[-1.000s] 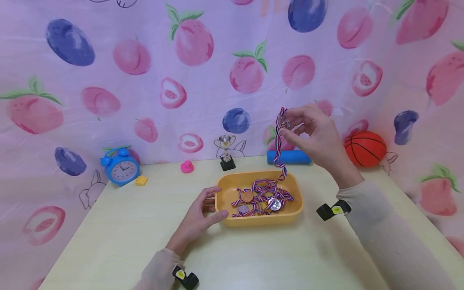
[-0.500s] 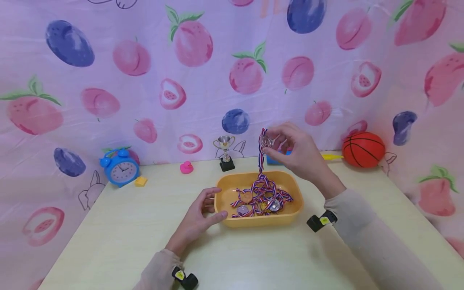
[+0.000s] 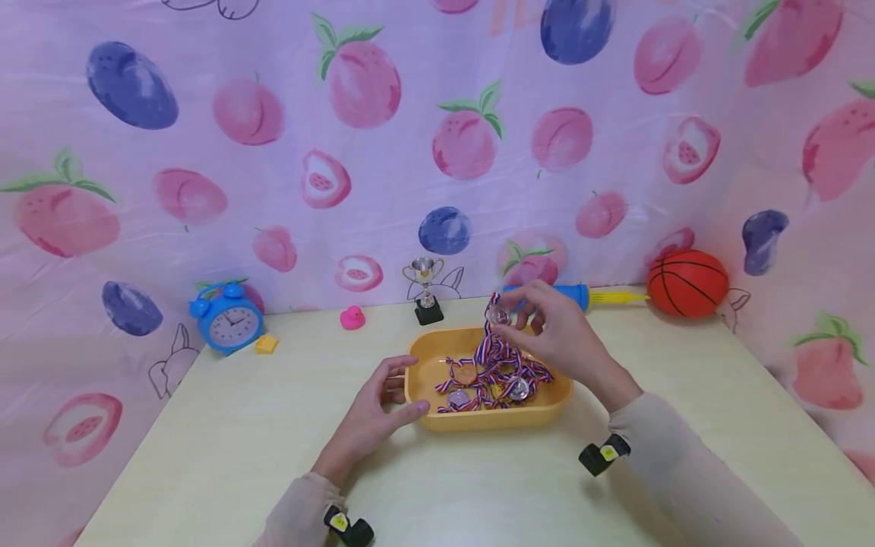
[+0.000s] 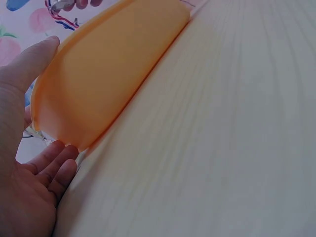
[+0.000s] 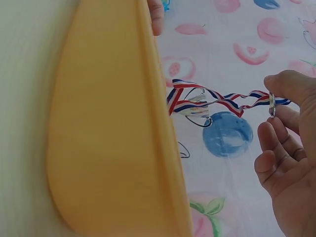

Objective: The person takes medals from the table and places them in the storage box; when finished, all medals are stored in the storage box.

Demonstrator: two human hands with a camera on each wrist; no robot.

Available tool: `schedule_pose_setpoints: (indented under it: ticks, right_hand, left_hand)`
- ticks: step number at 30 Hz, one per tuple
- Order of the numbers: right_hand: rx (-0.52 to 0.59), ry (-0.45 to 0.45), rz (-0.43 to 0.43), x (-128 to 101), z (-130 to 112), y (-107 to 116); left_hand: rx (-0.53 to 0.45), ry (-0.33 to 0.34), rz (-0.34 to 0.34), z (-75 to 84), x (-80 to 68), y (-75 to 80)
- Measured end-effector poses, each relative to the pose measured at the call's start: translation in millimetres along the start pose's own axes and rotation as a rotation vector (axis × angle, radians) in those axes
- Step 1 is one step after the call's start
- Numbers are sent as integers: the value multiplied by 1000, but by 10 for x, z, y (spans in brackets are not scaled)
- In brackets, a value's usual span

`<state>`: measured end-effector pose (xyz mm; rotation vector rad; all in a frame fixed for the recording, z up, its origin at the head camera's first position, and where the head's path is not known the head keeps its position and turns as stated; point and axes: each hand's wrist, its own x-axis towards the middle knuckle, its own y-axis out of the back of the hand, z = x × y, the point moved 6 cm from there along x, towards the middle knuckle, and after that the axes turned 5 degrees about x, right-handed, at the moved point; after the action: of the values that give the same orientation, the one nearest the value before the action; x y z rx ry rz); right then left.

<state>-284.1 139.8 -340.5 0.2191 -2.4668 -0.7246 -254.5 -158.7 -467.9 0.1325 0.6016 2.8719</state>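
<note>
My right hand [image 3: 562, 334] pinches a silver medal [image 3: 498, 315] between thumb and fingers above the back of a yellow plastic tray [image 3: 495, 420]. In the right wrist view the medal [image 5: 272, 104] is edge-on, and its red, white and blue ribbon [image 5: 217, 98] runs down behind the tray rim. Inside the tray lies a tangle of striped ribbons with several medals, including a bronze medal [image 3: 466, 373] and a silver-coloured medal [image 3: 519, 389]. My left hand [image 3: 372, 406] holds the tray's left end; in the left wrist view its thumb [image 4: 37, 59] lies along the rim.
Along the back stand a blue alarm clock [image 3: 232, 319], a yellow block [image 3: 266, 344], a pink duck [image 3: 352, 317], a small trophy [image 3: 427, 292], a blue tube [image 3: 579, 295] with a yellow end [image 3: 615, 298] and an orange basketball [image 3: 687, 282]. A fruit-patterned cloth [image 3: 383, 213] hangs behind the table.
My right hand has come down and leftward with the silver medal, and its hanging ribbon has sunk into the tray. The left hand stays on the tray.
</note>
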Motion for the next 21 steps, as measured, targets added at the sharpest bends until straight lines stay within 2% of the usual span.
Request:
schedule_pose_setpoints:
  ticks: [6,15,21]
  right_hand:
    - [-12,-43,-40,-115,92,-57]
    - [-87,-99,-151,-330,274,-90]
    - [-99,-100,-112,-424,400,4]
  left_hand:
    - [6,-6,-4,2,9,-6]
    - [1,2,-9,-13,44,-24]
    - [9,-4,0,-21,20,31]
